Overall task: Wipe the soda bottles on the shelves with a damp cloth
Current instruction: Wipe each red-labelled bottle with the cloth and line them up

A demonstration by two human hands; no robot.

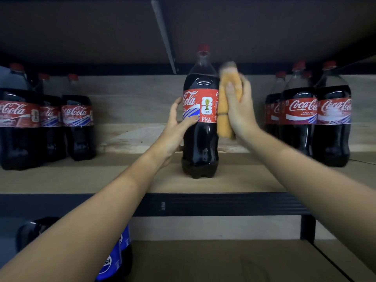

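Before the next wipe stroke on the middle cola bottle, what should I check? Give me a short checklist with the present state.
1. Middle bottle stands upright on the shelf: ok.
2. Left hand steadies the bottle at its label: ok, thumb and fingers lie on it.
3. Right hand holds the orange cloth: ok.
4. Cloth touches the bottle's right side: ok, it seems pressed there, though blurred.
5. Cloth is damp: cannot tell.
6. Free space on both sides of the bottle: ok, neighbour bottles stand apart.
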